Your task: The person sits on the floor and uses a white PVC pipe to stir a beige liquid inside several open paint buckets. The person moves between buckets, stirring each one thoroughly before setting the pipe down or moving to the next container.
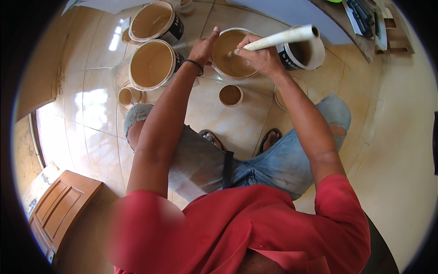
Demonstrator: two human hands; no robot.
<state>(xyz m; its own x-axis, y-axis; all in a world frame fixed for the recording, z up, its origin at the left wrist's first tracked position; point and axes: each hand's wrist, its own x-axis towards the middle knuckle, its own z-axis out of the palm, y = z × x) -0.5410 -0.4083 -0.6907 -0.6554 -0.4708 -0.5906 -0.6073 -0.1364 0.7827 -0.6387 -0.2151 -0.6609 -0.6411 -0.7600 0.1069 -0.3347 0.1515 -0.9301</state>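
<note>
My left hand (202, 51) grips the left side of a white bucket (228, 76), its thumb pointing up along the rim and its fingers partly hidden. The bucket holds brown liquid (223, 52). Around a white pipe (287, 36) my right hand (262, 58) is closed near the lower end. The pipe slants over the bucket's right rim, with its open upper end to the right. Whether its lower tip touches the liquid is hard to see. A small cup of brown liquid (231, 96) stands on the floor just nearer to me.
Two buckets of brown liquid (149, 64) (152, 20) stand at the left, a small cup (125, 96) beside them. Another bucket (318, 55) is to the right, with a round lid (292, 92) nearer my knee. Dark-handled tools (360, 18) lie on a board at the far right.
</note>
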